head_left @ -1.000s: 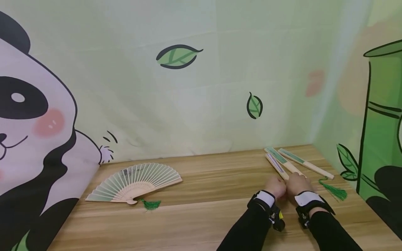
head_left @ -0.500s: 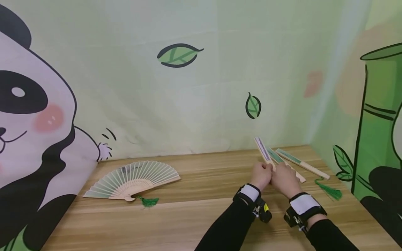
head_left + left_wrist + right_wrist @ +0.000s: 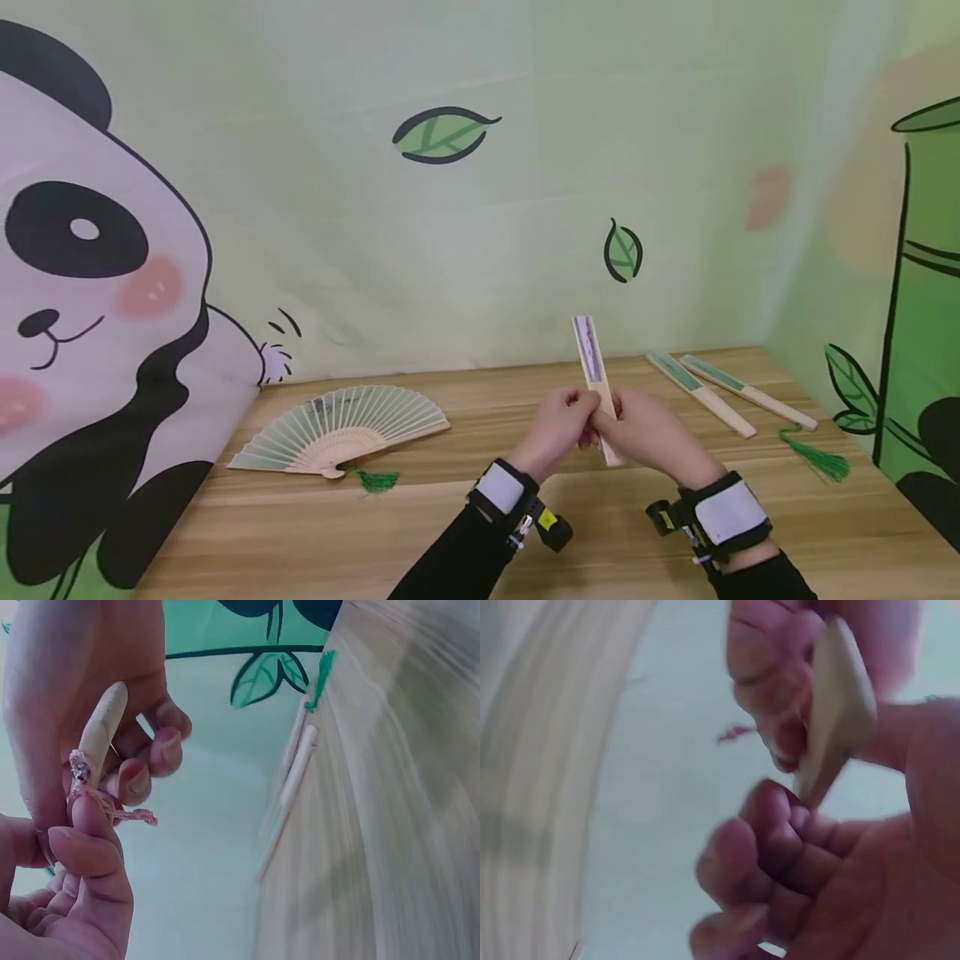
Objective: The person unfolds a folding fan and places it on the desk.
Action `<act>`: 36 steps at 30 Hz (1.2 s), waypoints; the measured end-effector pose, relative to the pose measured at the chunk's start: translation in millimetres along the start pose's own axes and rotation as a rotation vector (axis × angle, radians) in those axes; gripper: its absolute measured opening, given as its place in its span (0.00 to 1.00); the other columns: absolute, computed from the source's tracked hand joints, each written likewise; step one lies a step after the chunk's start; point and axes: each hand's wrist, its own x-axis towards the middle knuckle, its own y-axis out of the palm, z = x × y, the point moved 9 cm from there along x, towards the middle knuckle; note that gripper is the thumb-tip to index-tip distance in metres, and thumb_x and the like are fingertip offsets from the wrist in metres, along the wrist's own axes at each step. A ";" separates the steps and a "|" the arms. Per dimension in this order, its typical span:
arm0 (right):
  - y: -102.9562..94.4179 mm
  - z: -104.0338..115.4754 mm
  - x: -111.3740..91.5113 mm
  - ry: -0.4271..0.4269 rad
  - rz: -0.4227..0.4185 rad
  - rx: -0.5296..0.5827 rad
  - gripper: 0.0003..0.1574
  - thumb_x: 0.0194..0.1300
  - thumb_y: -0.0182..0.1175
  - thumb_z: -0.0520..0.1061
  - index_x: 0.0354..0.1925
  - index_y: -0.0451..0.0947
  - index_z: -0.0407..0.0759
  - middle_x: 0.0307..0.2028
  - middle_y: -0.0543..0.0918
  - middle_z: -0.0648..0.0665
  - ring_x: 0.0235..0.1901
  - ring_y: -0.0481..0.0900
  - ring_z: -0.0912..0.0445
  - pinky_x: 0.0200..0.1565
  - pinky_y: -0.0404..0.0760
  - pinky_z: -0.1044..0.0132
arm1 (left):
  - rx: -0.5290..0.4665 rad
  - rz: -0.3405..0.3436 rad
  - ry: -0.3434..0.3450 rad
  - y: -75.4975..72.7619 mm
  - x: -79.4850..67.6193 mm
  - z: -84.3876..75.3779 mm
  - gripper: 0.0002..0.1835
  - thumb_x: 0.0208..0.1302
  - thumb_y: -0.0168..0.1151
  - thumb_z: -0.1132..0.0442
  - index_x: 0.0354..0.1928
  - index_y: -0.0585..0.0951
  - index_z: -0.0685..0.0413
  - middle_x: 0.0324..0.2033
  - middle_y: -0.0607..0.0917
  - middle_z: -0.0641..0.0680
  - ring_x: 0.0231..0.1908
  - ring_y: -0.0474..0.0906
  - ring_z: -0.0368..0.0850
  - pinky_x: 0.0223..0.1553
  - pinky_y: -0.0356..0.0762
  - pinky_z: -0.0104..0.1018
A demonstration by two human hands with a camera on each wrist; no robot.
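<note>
- Pale green cloth backdrop [image 3: 330, 208] behind a wood-grained counter [image 3: 375, 533]; a printed panda [image 3: 105, 333] fills its left, a printed bamboo stalk [image 3: 930, 192] its right edge.
- Folded purple-and-white fan [image 3: 593, 357]: held up off the counter, right of its middle, between the 2 hands.
- Its long axis runs steeply upward, patterned end on top and tipping slightly left; the bare wooden handle end sticks out below the fingers.
- Left hand [image 3: 555, 421]: at the fan's left edge, thumb and forefinger pinching the wooden part.
- Right hand [image 3: 648, 429]: at the right edge, gripping the same part, thumb laid across it. Neither hand is clearly nearer the patterned end; the lower tip comes out beside the right hand.
- Near that tip the left wrist view shows a metal rivet [image 3: 80, 772] and a pink cord [image 3: 135, 815].
- With the right wrist view blurred, exactly which right fingertips press the wood is hard to tell.
- Beyond the right hand, 2 folded green fans [image 3: 701, 393] lie slantwise on the counter, a green tassel [image 3: 821, 458] by the outer fan's handle.
- Well left of the left hand, an open green fan [image 3: 337, 429] lies spread, pivot towards the person, with a smaller tassel [image 3: 375, 481] beside the pivot.
</note>
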 end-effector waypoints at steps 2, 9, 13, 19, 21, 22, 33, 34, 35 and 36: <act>5.7 12.5 1.1 -0.027 0.041 0.042 0.13 0.69 0.57 0.50 0.31 0.77 0.43 0.20 0.73 0.50 0.18 0.69 0.57 0.19 0.67 0.65 | -0.018 0.008 0.012 -11.8 -10.1 -6.3 0.12 0.69 0.53 0.62 0.28 0.78 0.59 0.15 0.74 0.49 0.15 0.68 0.38 0.16 0.65 0.26; 26.0 41.5 0.9 -0.063 0.227 0.319 0.14 0.70 0.59 0.49 0.36 0.76 0.38 0.23 0.75 0.47 0.20 0.70 0.56 0.20 0.70 0.68 | -0.085 -0.011 0.026 -47.5 -40.7 -16.4 0.13 0.72 0.54 0.60 0.32 0.77 0.61 0.17 0.75 0.50 0.16 0.69 0.38 0.15 0.65 0.26; 30.0 48.4 -0.1 -0.061 0.287 0.463 0.17 0.72 0.58 0.50 0.38 0.75 0.35 0.22 0.74 0.45 0.20 0.69 0.55 0.21 0.69 0.70 | -0.078 0.008 0.027 -54.9 -47.1 -19.8 0.13 0.73 0.54 0.58 0.36 0.78 0.63 0.19 0.75 0.52 0.17 0.69 0.39 0.16 0.65 0.27; 37.5 48.4 4.0 -0.016 0.249 0.640 0.26 0.77 0.48 0.54 0.40 0.78 0.33 0.19 0.73 0.45 0.17 0.68 0.57 0.18 0.65 0.71 | -0.070 0.023 0.028 -65.7 -50.3 -21.8 0.14 0.72 0.55 0.57 0.40 0.79 0.64 0.19 0.76 0.52 0.17 0.69 0.39 0.16 0.65 0.27; 41.9 46.6 5.7 -0.006 0.214 0.678 0.27 0.78 0.46 0.55 0.40 0.78 0.32 0.19 0.72 0.46 0.16 0.68 0.57 0.17 0.64 0.72 | -0.067 0.026 0.031 -68.6 -50.7 -20.2 0.14 0.72 0.56 0.58 0.41 0.79 0.65 0.19 0.76 0.53 0.17 0.70 0.39 0.16 0.65 0.27; 45.8 44.6 6.3 0.008 0.199 0.691 0.27 0.78 0.46 0.55 0.41 0.78 0.33 0.18 0.72 0.46 0.16 0.68 0.57 0.16 0.64 0.71 | -0.065 0.029 0.029 -70.2 -51.2 -17.0 0.14 0.72 0.55 0.58 0.41 0.79 0.65 0.19 0.77 0.53 0.17 0.70 0.39 0.16 0.65 0.27; 60.8 39.7 18.2 0.092 0.065 0.795 0.19 0.77 0.50 0.50 0.46 0.70 0.33 0.19 0.74 0.45 0.14 0.68 0.58 0.15 0.68 0.71 | -0.107 0.078 0.013 -80.7 -46.3 -2.9 0.16 0.74 0.54 0.56 0.46 0.79 0.64 0.22 0.78 0.52 0.20 0.72 0.39 0.20 0.69 0.26; 61.3 39.5 19.0 0.097 0.055 0.801 0.18 0.77 0.50 0.50 0.45 0.70 0.33 0.19 0.75 0.45 0.14 0.68 0.58 0.15 0.69 0.71 | -0.111 0.074 0.008 -82.1 -45.8 -2.3 0.16 0.74 0.54 0.56 0.47 0.79 0.64 0.23 0.78 0.52 0.21 0.73 0.39 0.20 0.70 0.26; 62.1 39.0 19.5 0.105 0.046 0.807 0.18 0.77 0.50 0.49 0.45 0.70 0.32 0.19 0.75 0.45 0.14 0.68 0.58 0.15 0.69 0.71 | -0.114 0.070 0.002 -83.4 -45.3 -1.3 0.16 0.74 0.54 0.56 0.47 0.79 0.65 0.23 0.78 0.52 0.21 0.73 0.39 0.20 0.70 0.26; 62.7 38.2 20.1 0.109 0.035 0.806 0.17 0.77 0.50 0.48 0.44 0.70 0.32 0.18 0.74 0.45 0.14 0.68 0.58 0.15 0.69 0.71 | -0.118 0.065 -0.006 -84.6 -45.2 -0.4 0.16 0.74 0.54 0.56 0.48 0.79 0.65 0.23 0.78 0.52 0.21 0.73 0.39 0.21 0.70 0.26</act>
